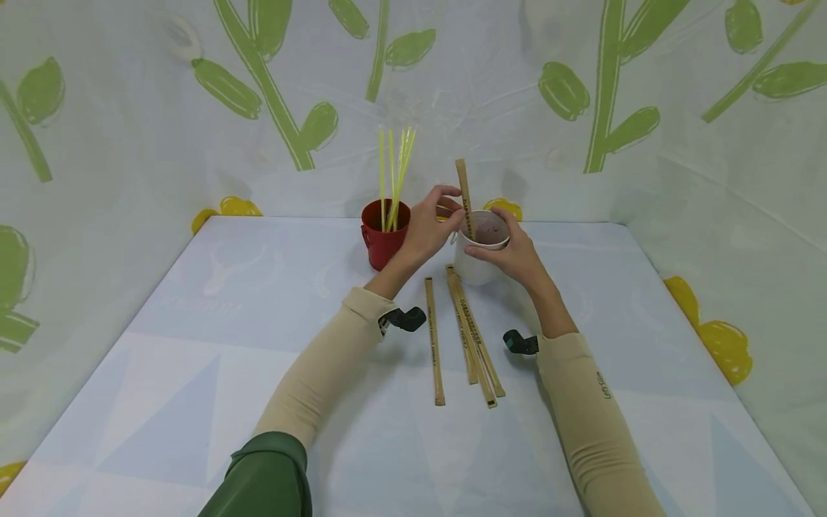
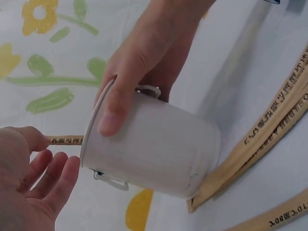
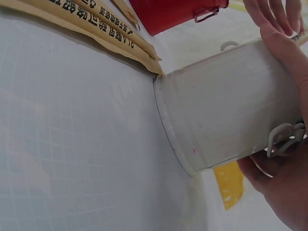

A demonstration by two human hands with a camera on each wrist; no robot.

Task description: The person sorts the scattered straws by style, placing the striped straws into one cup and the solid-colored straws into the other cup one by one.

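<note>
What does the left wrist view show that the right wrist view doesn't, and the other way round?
Only the left wrist view shows green leaves on the backdrop. Only the right wrist view shows part of the red bucket. Both show the white bucket held by the right hand, the left hand near its rim, and brown printed strips beside its base.

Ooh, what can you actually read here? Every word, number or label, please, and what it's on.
"乳酸可降": held wrapper; the rest is hidden.
"PLA聚乳酸可降解": bundled wrapper, upside down.
"10°C", "80°C": separate wrapper, upside down.
Right sleeve: lettering, too small to read surely.
Other wrapper print: blurred or too small.
White cup, red cup: no readable text.
</note>
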